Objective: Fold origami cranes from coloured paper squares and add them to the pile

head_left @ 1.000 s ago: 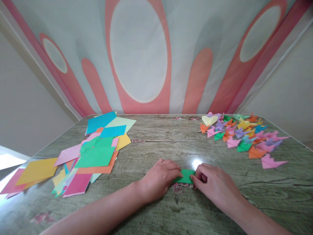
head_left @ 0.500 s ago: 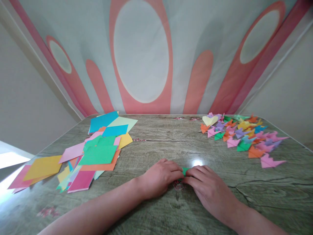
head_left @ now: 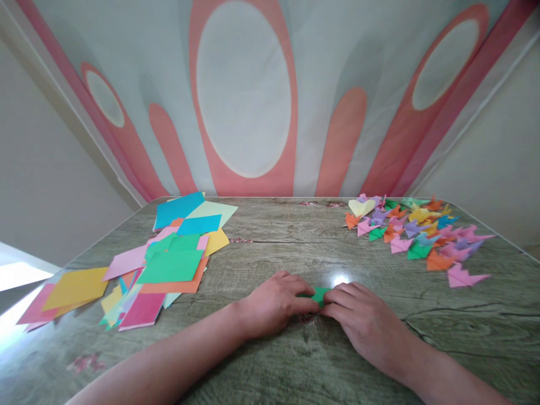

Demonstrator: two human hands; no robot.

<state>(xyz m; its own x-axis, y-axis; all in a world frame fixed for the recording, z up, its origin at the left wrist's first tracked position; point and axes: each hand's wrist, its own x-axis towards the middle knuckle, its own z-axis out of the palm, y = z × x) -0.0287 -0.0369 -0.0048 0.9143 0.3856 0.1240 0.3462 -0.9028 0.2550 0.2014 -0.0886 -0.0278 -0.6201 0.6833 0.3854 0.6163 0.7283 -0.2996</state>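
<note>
A small green folded paper (head_left: 319,292) lies on the wood-grain table (head_left: 287,247) near its front middle. My left hand (head_left: 276,304) presses on its left part with the fingers laid flat over it. From the right, my right hand (head_left: 363,323) holds the paper's other side, fingertips meeting those of the left hand. Only a narrow strip of green shows between the two hands; the rest is hidden under the fingers.
A loose heap of flat coloured paper squares (head_left: 169,264) covers the table's left side. Several small folded paper figures (head_left: 417,236) in mixed colours lie at the back right. Behind the table hangs a pink and white patterned cloth (head_left: 244,95).
My hands have closed in on the green paper. One second ago a wider green rectangle showed between them; now only a thin strip shows, and the right hand lies flatter over it.
</note>
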